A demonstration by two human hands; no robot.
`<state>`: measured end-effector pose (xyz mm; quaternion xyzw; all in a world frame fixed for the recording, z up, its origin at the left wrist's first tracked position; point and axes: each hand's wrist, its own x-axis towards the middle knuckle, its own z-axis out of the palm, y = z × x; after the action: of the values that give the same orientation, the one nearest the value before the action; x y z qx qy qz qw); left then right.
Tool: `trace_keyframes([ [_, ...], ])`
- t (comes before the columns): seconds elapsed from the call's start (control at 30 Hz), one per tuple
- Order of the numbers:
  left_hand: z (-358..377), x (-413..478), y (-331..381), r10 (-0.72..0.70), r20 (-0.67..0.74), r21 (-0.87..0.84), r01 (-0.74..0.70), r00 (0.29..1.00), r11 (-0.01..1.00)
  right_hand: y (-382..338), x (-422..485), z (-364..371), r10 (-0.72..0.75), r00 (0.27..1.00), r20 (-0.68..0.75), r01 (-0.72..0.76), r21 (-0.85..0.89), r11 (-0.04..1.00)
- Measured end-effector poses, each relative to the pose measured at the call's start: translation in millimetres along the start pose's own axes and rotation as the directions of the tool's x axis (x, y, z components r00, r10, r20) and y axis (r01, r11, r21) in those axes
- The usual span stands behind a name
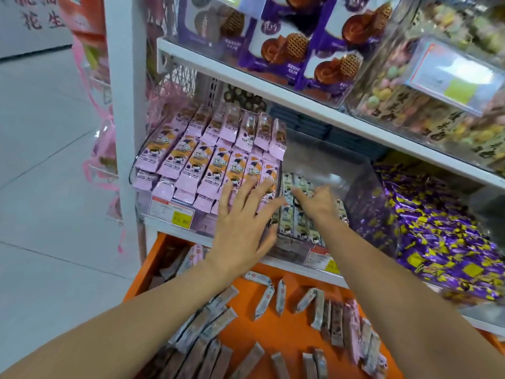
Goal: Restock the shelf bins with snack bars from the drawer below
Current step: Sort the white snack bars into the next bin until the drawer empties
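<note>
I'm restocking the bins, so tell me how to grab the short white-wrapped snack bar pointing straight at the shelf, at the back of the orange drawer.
Pinch the short white-wrapped snack bar across its middle, coming down from above. It lies flat on the orange drawer floor with bare floor along both long sides, leaving room for thumb and finger; its crimped ends look flimsy.

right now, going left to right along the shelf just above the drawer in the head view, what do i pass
white shelf post, pink snack bars, cream snack bars, purple and yellow candies
</note>
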<state>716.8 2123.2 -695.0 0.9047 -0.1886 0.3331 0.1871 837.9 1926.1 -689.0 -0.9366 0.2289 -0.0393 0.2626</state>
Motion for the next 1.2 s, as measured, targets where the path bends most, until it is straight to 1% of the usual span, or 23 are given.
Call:
trace_keyframes([
  [0.17, -3.1, -0.9, 0.5, -0.004, 0.047, -0.018, 0.005, 0.999, 1.000, 6.9, 0.8, -2.7, -0.019, 0.999, 0.026, 0.018, 0.017, 1.000],
  [0.23, -6.5, -0.9, 1.1, -0.007, 0.073, -0.036, 0.010, 0.997, 0.999, 6.2, -7.6, -11.8, -0.052, 0.998, 0.023, 0.051, 0.051, 0.997],
  [0.33, -12.0, -0.9, 2.8, -0.023, 0.098, -0.046, 0.028, 0.995, 0.999, 1.9, -33.3, -29.1, -0.195, 0.978, -0.077, 0.207, 0.201, 0.957],
  [0.43, -17.6, -4.7, 12.9, -0.028, 0.062, -0.041, 0.031, 0.998, 0.999, -4.6, -77.4, -52.6, -0.336, 0.933, -0.126, 0.358, 0.370, 0.857],
  [0.5, -22.6, -10.3, 24.3, 0.024, -0.005, -0.042, -0.024, 1.000, 0.999, -3.6, -111.0, -66.1, -0.426, 0.901, -0.082, 0.405, 0.505, 0.762],
  [0.57, -25.1, -20.6, 31.9, 0.135, -0.053, -0.059, -0.138, 0.989, 0.989, 4.7, -143.3, -76.0, -0.499, 0.866, -0.028, 0.413, 0.604, 0.682],
  [0.6, -23.6, -27.4, 31.8, 0.203, -0.040, -0.075, -0.206, 0.978, 0.976, 11.4, -158.2, -79.2, -0.527, 0.850, -0.010, 0.418, 0.621, 0.663],
  [0.63, -20.6, -35.0, 30.6, 0.269, 0.005, -0.095, -0.267, 0.963, 0.959, 19.7, -171.8, -80.8, -0.548, 0.836, 0.009, 0.424, 0.623, 0.657],
  [0.7, -8.3, -52.8, 26.0, 0.348, 0.169, -0.138, -0.327, 0.922, 0.935, 41.0, -193.1, -77.1, -0.566, 0.822, 0.068, 0.414, 0.611, 0.675],
  [0.77, 8.9, -73.0, 22.6, 0.332, 0.357, -0.175, -0.287, 0.873, 0.942, 66.1, -205.3, -64.8, -0.559, 0.817, 0.144, 0.389, 0.578, 0.717],
  [0.83, 26.0, -93.1, 19.5, 0.277, 0.570, -0.213, -0.187, 0.773, 0.959, 94.0, -207.3, -44.4, -0.514, 0.831, 0.211, 0.338, 0.542, 0.769],
  [0.9, 43.9, -109.5, 14.0, 0.243, 0.705, -0.223, -0.117, 0.667, 0.968, 122.4, -199.9, -18.9, -0.459, 0.848, 0.265, 0.284, 0.503, 0.816],
  [0.97, 57.8, -120.8, 12.5, 0.195, 0.783, -0.180, -0.084, 0.591, 0.980, 148.4, -185.6, 7.8, -0.381, 0.855, 0.352, 0.213, 0.431, 0.877],
  [1.0, 64.5, -126.3, 11.6, 0.171, 0.808, -0.157, -0.073, 0.564, 0.985, 158.9, -177.9, 19.3, -0.332, 0.852, 0.404, 0.171, 0.384, 0.907],
  [1.1, 90.6, -138.0, 15.5, 0.147, 0.869, -0.115, -0.097, 0.472, 0.989, 185.3, -155.1, 48.6, -0.194, 0.834, 0.516, 0.083, 0.230, 0.970],
  [1.13, 100.5, -141.8, 16.0, 0.145, 0.877, -0.116, -0.090, 0.458, 0.989, 191.0, -148.2, 55.9, -0.157, 0.823, 0.545, 0.069, 0.178, 0.982],
  [1.2, 120.2, -146.0, 18.3, 0.176, 0.849, -0.137, -0.114, 0.498, 0.984, 200.4, -134.0, 73.6, -0.097, 0.808, 0.582, 0.037, 0.113, 0.993],
])
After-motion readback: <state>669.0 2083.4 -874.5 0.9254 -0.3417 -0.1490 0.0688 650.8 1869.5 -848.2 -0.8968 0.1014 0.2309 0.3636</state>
